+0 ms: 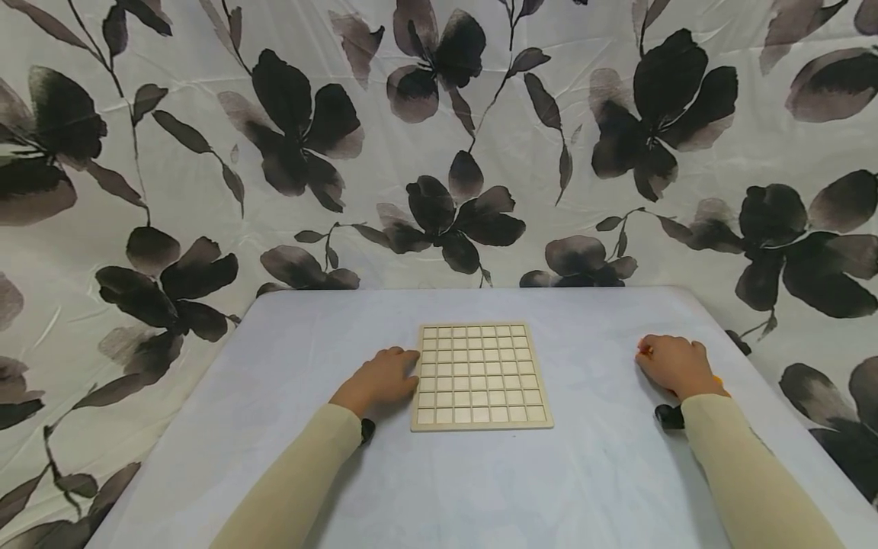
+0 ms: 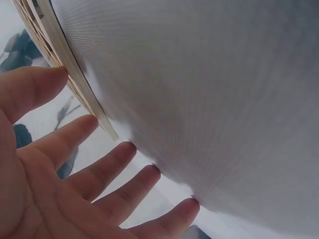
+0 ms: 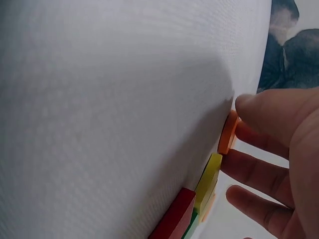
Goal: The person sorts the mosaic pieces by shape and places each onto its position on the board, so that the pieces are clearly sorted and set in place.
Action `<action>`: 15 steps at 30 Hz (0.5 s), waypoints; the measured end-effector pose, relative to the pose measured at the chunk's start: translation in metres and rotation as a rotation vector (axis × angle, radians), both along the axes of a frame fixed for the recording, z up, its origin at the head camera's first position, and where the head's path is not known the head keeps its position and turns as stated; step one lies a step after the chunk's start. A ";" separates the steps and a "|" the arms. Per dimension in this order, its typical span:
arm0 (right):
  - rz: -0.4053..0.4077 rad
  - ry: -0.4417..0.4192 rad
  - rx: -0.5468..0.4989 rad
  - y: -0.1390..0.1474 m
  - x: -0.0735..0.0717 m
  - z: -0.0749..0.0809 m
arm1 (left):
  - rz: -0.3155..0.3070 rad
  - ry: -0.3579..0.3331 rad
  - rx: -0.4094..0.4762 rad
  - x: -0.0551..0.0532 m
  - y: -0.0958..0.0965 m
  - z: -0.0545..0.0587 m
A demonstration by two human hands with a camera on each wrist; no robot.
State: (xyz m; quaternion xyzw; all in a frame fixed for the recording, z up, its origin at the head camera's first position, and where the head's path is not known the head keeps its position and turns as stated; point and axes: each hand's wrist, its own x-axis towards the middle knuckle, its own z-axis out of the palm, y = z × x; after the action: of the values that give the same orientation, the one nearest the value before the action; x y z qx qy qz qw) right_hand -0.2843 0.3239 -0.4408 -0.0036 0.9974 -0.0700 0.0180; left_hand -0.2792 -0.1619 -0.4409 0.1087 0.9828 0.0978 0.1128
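Note:
A pale wooden board with a grid of square cells lies flat on the table. My left hand is at its left side; in the left wrist view the thumb and index fingertip touch the board's edge, while the other fingers extend straight onto the white cloth. Far to the right, my right hand pinches a small orange piece between thumb and fingers, low at the table surface. Beside those fingers lie a yellow piece, a red piece and a green piece, partly hidden.
White cloth covers the table. Behind and around it hangs a floral-patterned cloth. A bit of yellow-orange shows past the right wrist. Dark wrist devices sit under both sleeves.

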 end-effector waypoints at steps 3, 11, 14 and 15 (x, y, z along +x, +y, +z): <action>-0.014 -0.006 -0.004 -0.002 0.000 0.000 | 0.001 -0.006 0.006 0.001 0.000 0.001; -0.029 -0.011 -0.015 -0.001 -0.002 -0.002 | -0.015 -0.018 0.006 0.001 0.003 0.002; -0.035 -0.011 -0.024 -0.001 -0.002 -0.003 | -0.013 -0.034 0.007 0.002 0.003 0.003; -0.033 -0.008 -0.028 -0.002 -0.002 -0.003 | -0.011 -0.039 0.008 0.002 0.003 0.004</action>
State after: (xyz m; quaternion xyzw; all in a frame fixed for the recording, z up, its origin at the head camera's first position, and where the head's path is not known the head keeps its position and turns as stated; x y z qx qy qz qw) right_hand -0.2859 0.3224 -0.4437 0.0128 0.9962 -0.0842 0.0208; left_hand -0.2770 -0.1590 -0.4368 0.1127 0.9794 0.1031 0.1323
